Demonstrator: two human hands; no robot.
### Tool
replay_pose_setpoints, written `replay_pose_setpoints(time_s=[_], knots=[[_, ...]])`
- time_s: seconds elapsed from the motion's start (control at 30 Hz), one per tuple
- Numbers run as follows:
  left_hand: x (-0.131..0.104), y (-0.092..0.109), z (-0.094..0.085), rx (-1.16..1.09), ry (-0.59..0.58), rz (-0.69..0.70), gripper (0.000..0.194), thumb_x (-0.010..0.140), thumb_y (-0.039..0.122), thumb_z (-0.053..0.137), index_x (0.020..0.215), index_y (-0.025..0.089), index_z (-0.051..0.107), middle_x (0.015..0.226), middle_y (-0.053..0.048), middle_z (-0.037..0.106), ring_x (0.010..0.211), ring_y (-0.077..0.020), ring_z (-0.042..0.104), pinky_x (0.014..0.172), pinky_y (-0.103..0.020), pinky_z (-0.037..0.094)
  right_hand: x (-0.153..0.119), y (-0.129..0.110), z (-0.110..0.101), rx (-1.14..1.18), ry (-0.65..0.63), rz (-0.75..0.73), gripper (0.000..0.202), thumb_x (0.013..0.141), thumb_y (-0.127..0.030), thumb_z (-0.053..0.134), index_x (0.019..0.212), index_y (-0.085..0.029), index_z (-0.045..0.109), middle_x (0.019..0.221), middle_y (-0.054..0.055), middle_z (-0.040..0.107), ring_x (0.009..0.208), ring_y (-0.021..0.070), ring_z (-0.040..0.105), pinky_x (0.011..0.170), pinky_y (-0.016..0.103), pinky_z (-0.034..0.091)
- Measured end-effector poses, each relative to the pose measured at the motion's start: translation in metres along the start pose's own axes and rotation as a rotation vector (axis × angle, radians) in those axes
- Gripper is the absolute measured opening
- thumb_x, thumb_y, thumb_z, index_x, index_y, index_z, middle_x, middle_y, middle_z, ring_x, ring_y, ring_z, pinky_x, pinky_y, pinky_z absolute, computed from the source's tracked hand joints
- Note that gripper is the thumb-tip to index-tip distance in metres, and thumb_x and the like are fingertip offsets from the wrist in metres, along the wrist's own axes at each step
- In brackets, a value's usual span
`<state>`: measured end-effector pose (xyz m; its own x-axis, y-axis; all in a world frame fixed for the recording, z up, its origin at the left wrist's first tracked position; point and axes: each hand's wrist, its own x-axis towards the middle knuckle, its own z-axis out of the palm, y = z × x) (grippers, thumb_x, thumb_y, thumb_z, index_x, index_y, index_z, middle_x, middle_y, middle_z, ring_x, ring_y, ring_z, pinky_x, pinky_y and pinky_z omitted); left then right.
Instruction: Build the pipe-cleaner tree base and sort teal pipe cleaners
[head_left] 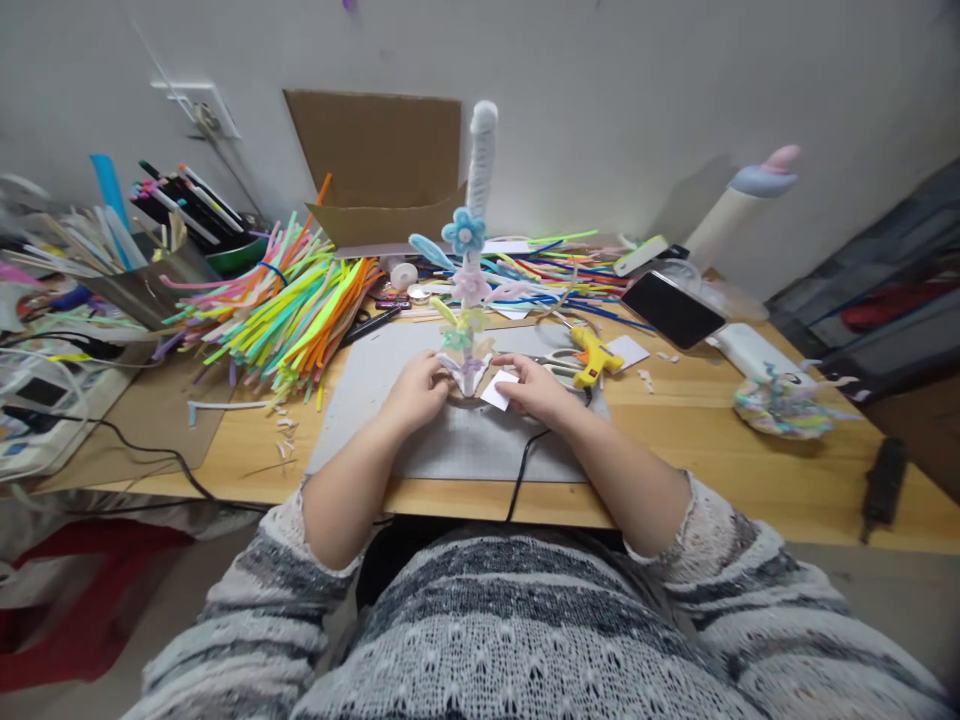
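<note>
A tall pipe-cleaner tower (482, 165) wound in white stands upright on the grey mat (450, 440). Down its stem sit a blue flower (465, 232), a lilac flower (471, 284) and pale green and yellow ones, with a white and purple piece (468, 372) at its round brown base. My left hand (418, 388) is closed at the left side of the tower's base, its fingertips partly hidden. Between the thumb and fingers of my right hand (536, 388) is a small white card (499, 390), held just right of the base.
Scissors (555, 360) and a yellow glue gun (595, 355) lie right of my right hand, its black cord (523, 470) crossing the mat. A bundle of coloured pipe cleaners (285, 310) lies left; a phone (673, 308) leans at right. An open cardboard box (382, 160) stands behind.
</note>
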<state>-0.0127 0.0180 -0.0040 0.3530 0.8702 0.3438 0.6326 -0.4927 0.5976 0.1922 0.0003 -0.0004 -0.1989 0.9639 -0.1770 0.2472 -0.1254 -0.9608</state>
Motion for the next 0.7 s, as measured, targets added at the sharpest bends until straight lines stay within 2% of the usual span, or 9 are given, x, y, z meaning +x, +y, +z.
replay_pose_setpoints(time_s=[0.13, 0.27, 0.4, 0.53, 0.7], knots=[[0.0, -0.001, 0.001, 0.048, -0.108, 0.1, 0.027, 0.073, 0.008, 0.048, 0.089, 0.017, 0.068, 0.095, -0.006, 0.066, 0.093, -0.0198, 0.059, 0.086, -0.033, 0.047, 0.004, 0.006, 0.006, 0.149, -0.006, -0.024, 0.042, 0.065, -0.02, 0.056, 0.104, -0.021, 0.04, 0.056, -0.011, 0.053, 0.033, 0.0058, 0.04, 0.033, 0.016, 0.029], [0.001, -0.006, 0.002, 0.09, -0.101, 0.122, 0.028, 0.074, 0.006, 0.045, 0.083, 0.017, 0.07, 0.089, -0.005, 0.066, 0.089, -0.0194, 0.059, 0.085, -0.033, 0.046, 0.006, 0.013, 0.012, 0.171, -0.048, -0.082, 0.037, 0.063, -0.022, 0.059, 0.095, -0.022, 0.04, 0.059, -0.011, 0.055, 0.034, 0.0061, 0.044, 0.032, 0.015, 0.031], [0.001, -0.01, 0.003, 0.106, -0.133, 0.19, 0.03, 0.073, 0.005, 0.045, 0.085, 0.018, 0.07, 0.089, -0.006, 0.065, 0.091, -0.0196, 0.058, 0.085, -0.033, 0.046, 0.004, 0.014, 0.013, 0.171, -0.069, -0.058, 0.033, 0.065, -0.021, 0.059, 0.092, -0.022, 0.039, 0.058, -0.011, 0.055, 0.034, 0.0066, 0.046, 0.03, 0.015, 0.031], [0.002, -0.009, 0.003, 0.108, -0.17, 0.21, 0.027, 0.076, 0.007, 0.046, 0.085, 0.018, 0.069, 0.087, -0.006, 0.066, 0.088, -0.0194, 0.057, 0.083, -0.033, 0.045, 0.002, 0.011, 0.012, 0.168, -0.053, -0.035, 0.031, 0.067, -0.019, 0.06, 0.091, -0.022, 0.04, 0.059, -0.01, 0.057, 0.037, 0.0091, 0.054, 0.03, 0.016, 0.036], [0.003, -0.01, 0.001, 0.095, -0.171, 0.209, 0.024, 0.079, 0.01, 0.048, 0.087, 0.018, 0.069, 0.088, -0.006, 0.066, 0.089, -0.019, 0.058, 0.084, -0.033, 0.045, 0.002, 0.01, 0.009, 0.168, -0.024, -0.016, 0.025, 0.071, -0.015, 0.06, 0.092, -0.019, 0.047, 0.059, -0.008, 0.057, 0.037, 0.0078, 0.053, 0.031, 0.017, 0.039]])
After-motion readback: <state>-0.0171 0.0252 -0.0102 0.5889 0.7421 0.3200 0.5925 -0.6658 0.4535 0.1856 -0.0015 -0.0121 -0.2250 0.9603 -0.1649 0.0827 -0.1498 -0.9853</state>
